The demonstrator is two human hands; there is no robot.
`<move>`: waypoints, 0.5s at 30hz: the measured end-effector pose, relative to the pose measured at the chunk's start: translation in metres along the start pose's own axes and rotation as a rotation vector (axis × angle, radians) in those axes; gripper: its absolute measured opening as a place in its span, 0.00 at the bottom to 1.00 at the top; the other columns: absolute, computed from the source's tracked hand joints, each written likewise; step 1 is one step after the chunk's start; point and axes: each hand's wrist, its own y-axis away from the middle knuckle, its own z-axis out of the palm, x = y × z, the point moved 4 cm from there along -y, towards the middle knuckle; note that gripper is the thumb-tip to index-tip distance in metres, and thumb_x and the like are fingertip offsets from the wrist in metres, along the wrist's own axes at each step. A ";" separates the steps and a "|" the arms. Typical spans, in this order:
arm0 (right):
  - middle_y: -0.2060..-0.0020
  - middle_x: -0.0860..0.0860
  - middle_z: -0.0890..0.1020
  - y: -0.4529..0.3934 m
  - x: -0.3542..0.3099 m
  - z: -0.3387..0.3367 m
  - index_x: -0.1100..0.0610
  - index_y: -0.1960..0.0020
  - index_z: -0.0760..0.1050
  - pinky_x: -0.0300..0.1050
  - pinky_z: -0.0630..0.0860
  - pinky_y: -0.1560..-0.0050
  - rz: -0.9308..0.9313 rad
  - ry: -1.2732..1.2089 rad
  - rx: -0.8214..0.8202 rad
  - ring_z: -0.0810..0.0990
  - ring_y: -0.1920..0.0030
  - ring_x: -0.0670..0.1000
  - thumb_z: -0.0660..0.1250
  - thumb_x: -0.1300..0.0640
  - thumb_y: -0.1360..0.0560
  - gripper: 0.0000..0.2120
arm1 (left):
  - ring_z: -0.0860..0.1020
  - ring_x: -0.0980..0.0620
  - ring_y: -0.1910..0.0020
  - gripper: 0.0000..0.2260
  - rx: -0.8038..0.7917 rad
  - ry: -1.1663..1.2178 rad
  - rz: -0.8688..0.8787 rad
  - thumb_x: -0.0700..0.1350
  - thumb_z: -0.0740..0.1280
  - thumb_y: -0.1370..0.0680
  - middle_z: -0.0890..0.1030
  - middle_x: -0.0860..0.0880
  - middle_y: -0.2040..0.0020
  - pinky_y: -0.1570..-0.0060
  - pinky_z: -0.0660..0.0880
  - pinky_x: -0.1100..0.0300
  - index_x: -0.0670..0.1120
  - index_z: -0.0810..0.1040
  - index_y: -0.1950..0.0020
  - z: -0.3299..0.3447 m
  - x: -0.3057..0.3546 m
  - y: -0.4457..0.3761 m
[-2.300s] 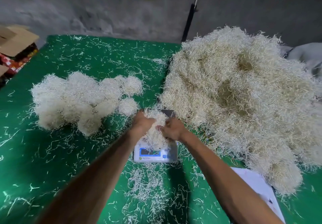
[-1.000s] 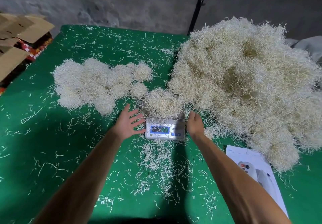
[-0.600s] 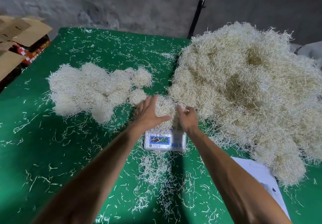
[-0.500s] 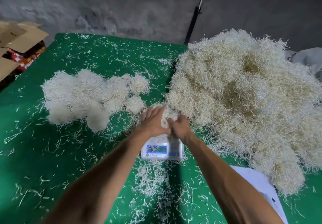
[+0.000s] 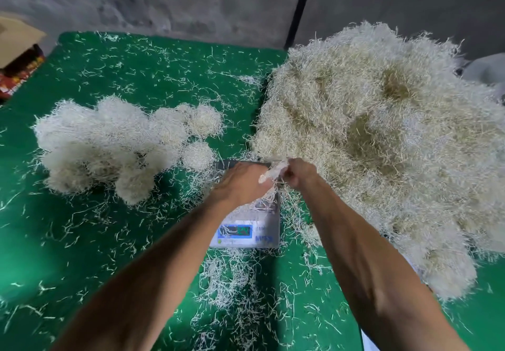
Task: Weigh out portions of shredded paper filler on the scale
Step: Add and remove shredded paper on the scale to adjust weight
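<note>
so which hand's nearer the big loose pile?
Right. The right hand is at the edge of the big loose pile; the left hand sits farther left, over the scale.

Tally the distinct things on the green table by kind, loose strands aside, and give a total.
Big heap of shredded paper: 1
Cluster of weighed portions: 1; single balls run together, uncountable
Scale: 1
White sheet at the right edge: 1
Total: 4

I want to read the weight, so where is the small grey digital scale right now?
In the head view the grey digital scale sits centre on the green table, under both hands, with the big shredded paper pile at its right.
</note>
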 end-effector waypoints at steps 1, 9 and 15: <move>0.54 0.55 0.80 -0.005 -0.004 -0.013 0.67 0.30 0.71 0.44 0.81 0.50 0.008 0.189 0.013 0.78 0.59 0.49 0.61 0.63 0.16 0.16 | 0.75 0.56 0.63 0.08 -0.010 -0.035 0.020 0.57 0.63 0.19 0.73 0.57 0.64 0.54 0.73 0.58 0.54 0.74 0.53 0.002 -0.001 0.005; 0.32 0.60 0.74 -0.003 -0.036 -0.084 0.61 0.21 0.58 0.44 0.80 0.40 -0.277 0.598 0.480 0.79 0.37 0.56 0.60 0.57 0.15 0.26 | 0.81 0.49 0.59 0.18 0.253 0.091 -0.242 0.55 0.62 0.17 0.82 0.47 0.55 0.47 0.79 0.39 0.42 0.77 0.38 0.000 -0.033 0.029; 0.20 0.63 0.56 0.036 -0.019 -0.045 0.59 0.19 0.51 0.52 0.82 0.57 -0.385 1.237 0.498 0.81 0.44 0.60 0.63 0.50 0.17 0.34 | 0.70 0.49 0.49 0.13 0.557 0.306 -0.397 0.56 0.54 0.15 0.72 0.47 0.48 0.46 0.75 0.46 0.48 0.68 0.41 -0.013 -0.001 0.011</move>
